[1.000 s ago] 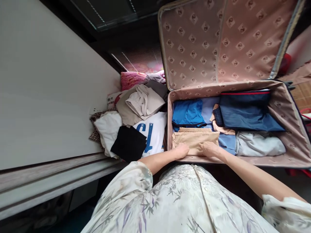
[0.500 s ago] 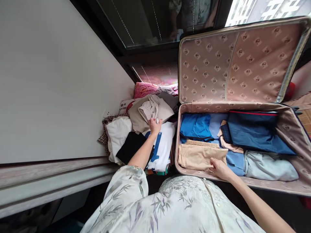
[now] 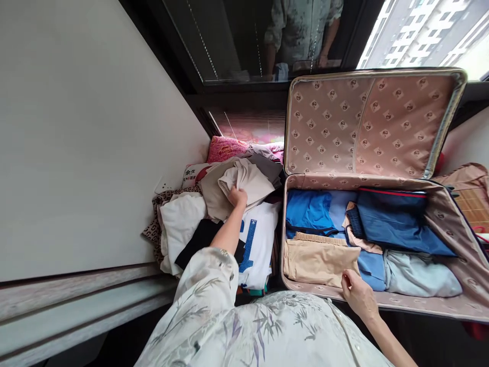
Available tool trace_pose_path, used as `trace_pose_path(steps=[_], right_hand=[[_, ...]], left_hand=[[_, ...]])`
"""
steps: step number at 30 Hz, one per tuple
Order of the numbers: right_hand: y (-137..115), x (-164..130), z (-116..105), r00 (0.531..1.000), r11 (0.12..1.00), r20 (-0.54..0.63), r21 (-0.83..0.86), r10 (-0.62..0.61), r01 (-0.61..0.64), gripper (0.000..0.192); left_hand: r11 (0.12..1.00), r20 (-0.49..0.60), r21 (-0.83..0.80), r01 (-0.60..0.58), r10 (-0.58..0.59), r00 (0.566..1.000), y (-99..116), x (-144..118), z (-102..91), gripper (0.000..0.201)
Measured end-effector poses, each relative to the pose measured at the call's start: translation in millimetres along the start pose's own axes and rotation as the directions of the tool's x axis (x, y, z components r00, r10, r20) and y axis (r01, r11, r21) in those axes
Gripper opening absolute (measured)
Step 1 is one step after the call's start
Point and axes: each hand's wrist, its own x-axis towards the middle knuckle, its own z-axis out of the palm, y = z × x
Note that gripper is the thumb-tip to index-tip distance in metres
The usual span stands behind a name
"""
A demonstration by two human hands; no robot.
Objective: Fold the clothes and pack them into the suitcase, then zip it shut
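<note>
On the clothes pile, my left hand [image 3: 237, 195] is closed on a fold of a pale beige garment [image 3: 250, 178]. Under it lies a darker khaki garment [image 3: 217, 184]. A white shirt with a blue number [image 3: 262, 234] and a black cloth [image 3: 196, 239] are close to my left forearm. Over the suitcase's front edge, my right hand [image 3: 358, 295] has its fingers curled beside the corner of folded tan trousers [image 3: 319, 260]; whether anything is between its fingertips is hidden.
An open suitcase [image 3: 288, 285] stands at right, its lid raised against the window. Inside are blue shorts [image 3: 309, 209], a navy bag with red trim [image 3: 397, 219] and a grey garment [image 3: 420, 275]. A pink pillow [image 3: 225, 149] lies behind the pile; a white wall [image 3: 95, 142] bounds the left.
My left hand now grips the pale beige garment, whose fold is bunched up. My right hand has drawn back from on top of the tan trousers to their near right corner. The view has shifted.
</note>
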Motion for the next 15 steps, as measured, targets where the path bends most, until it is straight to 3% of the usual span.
trace_pose_path(steps=[2, 5, 10, 13, 15], right_hand=[[-5, 0, -1, 0.999, 1.0, -0.033, -0.015, 0.007, -0.008, 0.021], [-11, 0, -4, 0.999, 0.999, -0.034, -0.047, 0.003, -0.005, 0.021], [-8, 2, -3, 0.999, 0.994, -0.045, -0.11, -0.017, 0.012, 0.021], [-6, 2, 1, 0.998, 0.992, -0.063, -0.13, -0.01, 0.002, 0.02], [-9, 2, 2, 0.997, 0.991, -0.077, -0.133, -0.01, 0.0, 0.019]], left_hand=[[0.981, -0.166, 0.028, 0.195, -0.187, 0.968, -6, 0, 3.9, 0.035], [0.933, -0.294, 0.018, 0.359, -0.339, 0.894, -15, 5, 16.4, 0.035], [0.819, -0.264, -0.24, 0.521, -0.571, 0.777, -23, 30, 31.3, 0.047], [0.803, -0.207, -0.296, 0.518, -0.583, 0.785, -17, 38, 30.8, 0.029], [0.853, -0.199, -0.299, 0.427, -0.494, 0.847, -10, 37, 28.5, 0.018]])
